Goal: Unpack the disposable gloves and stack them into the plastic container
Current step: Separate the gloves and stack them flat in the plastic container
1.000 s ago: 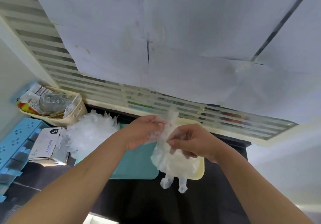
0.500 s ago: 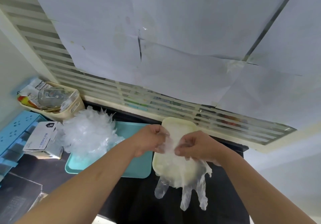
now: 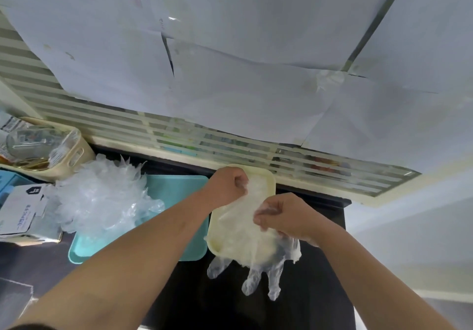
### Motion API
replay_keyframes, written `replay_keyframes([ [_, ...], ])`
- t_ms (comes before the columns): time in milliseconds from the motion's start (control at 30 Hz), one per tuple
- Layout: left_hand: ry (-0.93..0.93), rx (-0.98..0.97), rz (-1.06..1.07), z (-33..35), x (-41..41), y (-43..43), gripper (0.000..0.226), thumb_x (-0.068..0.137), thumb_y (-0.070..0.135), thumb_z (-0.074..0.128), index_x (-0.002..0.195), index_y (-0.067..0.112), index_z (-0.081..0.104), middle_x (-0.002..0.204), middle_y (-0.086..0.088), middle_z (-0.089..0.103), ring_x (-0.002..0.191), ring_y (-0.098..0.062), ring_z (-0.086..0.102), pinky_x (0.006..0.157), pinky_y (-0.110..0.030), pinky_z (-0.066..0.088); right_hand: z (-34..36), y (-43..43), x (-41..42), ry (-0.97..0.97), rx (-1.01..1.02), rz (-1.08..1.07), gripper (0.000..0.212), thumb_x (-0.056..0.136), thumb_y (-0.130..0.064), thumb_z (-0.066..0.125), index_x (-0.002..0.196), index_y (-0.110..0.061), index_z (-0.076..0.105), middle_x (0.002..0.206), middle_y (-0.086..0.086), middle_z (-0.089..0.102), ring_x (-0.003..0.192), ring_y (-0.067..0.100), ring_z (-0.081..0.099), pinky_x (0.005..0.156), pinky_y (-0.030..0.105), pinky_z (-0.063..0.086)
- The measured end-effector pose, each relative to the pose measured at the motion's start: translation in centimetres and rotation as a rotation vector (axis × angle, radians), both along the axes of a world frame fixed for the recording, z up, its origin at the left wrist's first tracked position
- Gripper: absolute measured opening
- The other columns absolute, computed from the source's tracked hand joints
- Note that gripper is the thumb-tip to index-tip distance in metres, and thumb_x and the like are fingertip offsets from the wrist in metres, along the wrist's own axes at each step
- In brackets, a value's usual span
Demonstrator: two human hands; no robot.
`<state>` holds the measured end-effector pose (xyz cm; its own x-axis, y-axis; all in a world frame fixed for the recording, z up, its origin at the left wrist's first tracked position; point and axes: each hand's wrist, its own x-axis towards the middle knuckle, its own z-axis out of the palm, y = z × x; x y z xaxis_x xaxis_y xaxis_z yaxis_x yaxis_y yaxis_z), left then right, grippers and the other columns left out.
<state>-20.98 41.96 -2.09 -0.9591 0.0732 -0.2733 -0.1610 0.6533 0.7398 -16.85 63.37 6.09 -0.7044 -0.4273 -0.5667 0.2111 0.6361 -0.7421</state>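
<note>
A clear disposable glove (image 3: 258,247) is stretched over a cream plastic container (image 3: 268,180) on the dark counter. Its fingers hang past the container's near edge. My left hand (image 3: 227,186) pinches the glove's cuff at the far left. At the right side of the cuff, my right hand (image 3: 281,213) grips the same glove. A big heap of loose clear gloves (image 3: 102,196) lies on a teal tray (image 3: 179,189) to the left. The white glove box (image 3: 20,212) sits at the far left.
A cream basket (image 3: 74,155) full of packets and wrappers stands at the back left. A blue plastic rack (image 3: 7,181) shows at the left edge. A slatted window ledge (image 3: 230,150) runs behind the counter. The dark counter (image 3: 199,291) extends toward me.
The glove went from a bunched clump held up between both hands to spread flat over the cream container. My hands moved apart and lower.
</note>
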Motion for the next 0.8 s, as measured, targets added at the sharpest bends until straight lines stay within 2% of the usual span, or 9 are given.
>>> replay_keyframes([
  [133, 0.197, -0.019, 0.125, -0.4, 0.0, -1.2, 0.038, 0.085, 0.023, 0.083, 0.121, 0.021, 0.069, 0.115, 0.011, 0.062, 0.102, -0.007, 0.058, 0.091, -0.021, 0.047, -1.9, -1.9, -2.3, 0.103, 0.08, 0.0, 0.006, 0.095, -0.03, 0.078, 0.093, -0.025, 0.078, 0.083, -0.005, 0.078, 0.065, 0.004, 0.063, 0.061, 0.019, 0.05],
  [200, 0.339, 0.013, 0.237, 0.4, 0.9, -2.2, 0.029, 0.089, 0.019, 0.077, 0.116, 0.022, 0.07, 0.111, 0.012, 0.062, 0.094, -0.007, 0.059, 0.086, -0.021, 0.048, -2.7, -3.1, -3.7, 0.123, 0.082, 0.027, 0.006, 0.094, -0.031, 0.078, 0.089, -0.027, 0.078, 0.081, -0.008, 0.078, 0.074, 0.009, 0.068, 0.066, 0.023, 0.05],
  [267, 0.361, 0.058, 0.333, 1.5, 2.6, -2.7, 0.018, 0.089, 0.019, 0.075, 0.105, 0.028, 0.07, 0.101, 0.015, 0.064, 0.08, -0.008, 0.062, 0.077, -0.019, 0.05, -3.3, -4.4, -4.9, 0.116, 0.053, 0.006, 0.008, 0.093, -0.029, 0.079, 0.086, -0.026, 0.078, 0.081, -0.008, 0.077, 0.077, 0.011, 0.068, 0.068, 0.024, 0.049],
  [367, 0.286, 0.083, 0.178, 2.0, 5.7, -2.2, 0.014, 0.088, 0.022, 0.079, 0.093, 0.032, 0.07, 0.092, 0.019, 0.065, 0.069, -0.008, 0.063, 0.068, -0.014, 0.048, -4.1, -6.1, -6.0, 0.096, 0.031, -0.014, 0.013, 0.095, -0.019, 0.074, 0.081, -0.02, 0.076, 0.082, -0.004, 0.072, 0.079, 0.018, 0.061, 0.069, 0.028, 0.048],
  [433, 0.199, 0.091, 0.018, 1.4, 7.2, -1.0, 0.018, 0.088, 0.023, 0.079, 0.103, 0.028, 0.073, 0.104, 0.018, 0.067, 0.071, -0.008, 0.065, 0.073, -0.014, 0.05, -4.8, -6.8, -6.4, 0.122, 0.066, 0.012, 0.011, 0.094, -0.017, 0.071, 0.085, -0.016, 0.077, 0.089, 0.002, 0.075, 0.084, 0.024, 0.067, 0.072, 0.032, 0.052],
  [533, -0.001, -0.048, -0.083, -0.5, 7.3, 0.5, 0.047, 0.09, 0.025, 0.074, 0.135, 0.031, 0.061, 0.134, 0.016, 0.056, 0.09, -0.008, 0.066, 0.086, -0.019, 0.048, -5.7, -7.1, -6.6, 0.116, 0.092, -0.064, 0.011, 0.095, -0.028, 0.075, 0.1, -0.019, 0.075, 0.097, 0.003, 0.075, 0.088, 0.024, 0.072, 0.067, 0.029, 0.056],
  [633, -0.123, -0.133, -0.064, -1.6, 6.2, 1.8, 0.07, 0.093, 0.025, 0.07, 0.155, 0.03, 0.039, 0.147, 0.004, 0.044, 0.119, -0.021, 0.06, 0.099, -0.031, 0.049, -5.8, -5.8, -5.9, -0.005, 0.096, -0.23, 0.03, 0.097, -0.031, 0.075, 0.123, -0.025, 0.064, 0.109, 0.002, 0.068, 0.092, 0.021, 0.073, 0.063, 0.03, 0.06],
  [733, -0.23, -0.098, -0.052, -2.4, 5.0, 2.8, 0.085, 0.092, 0.021, 0.071, 0.162, 0.03, 0.023, 0.16, 0.0, 0.03, 0.143, -0.027, 0.044, 0.113, -0.037, 0.042, -5.8, -4.1, -4.9, -0.088, 0.07, -0.312, 0.058, 0.095, -0.01, 0.075, 0.145, -0.026, 0.05, 0.114, 0.007, 0.064, 0.091, 0.025, 0.074, 0.065, 0.033, 0.063],
  [800, -0.271, -0.154, -0.055, -3.2, 4.3, 3.1, 0.09, 0.091, 0.025, 0.073, 0.163, 0.029, 0.019, 0.162, -0.002, 0.026, 0.145, -0.027, 0.041, 0.114, -0.036, 0.039, -5.8, -2.9, -4.2, -0.114, 0.083, -0.31, 0.07, 0.091, 0.006, 0.071, 0.149, -0.022, 0.047, 0.108, 0.012, 0.067, 0.078, 0.028, 0.077, 0.062, 0.033, 0.062],
])
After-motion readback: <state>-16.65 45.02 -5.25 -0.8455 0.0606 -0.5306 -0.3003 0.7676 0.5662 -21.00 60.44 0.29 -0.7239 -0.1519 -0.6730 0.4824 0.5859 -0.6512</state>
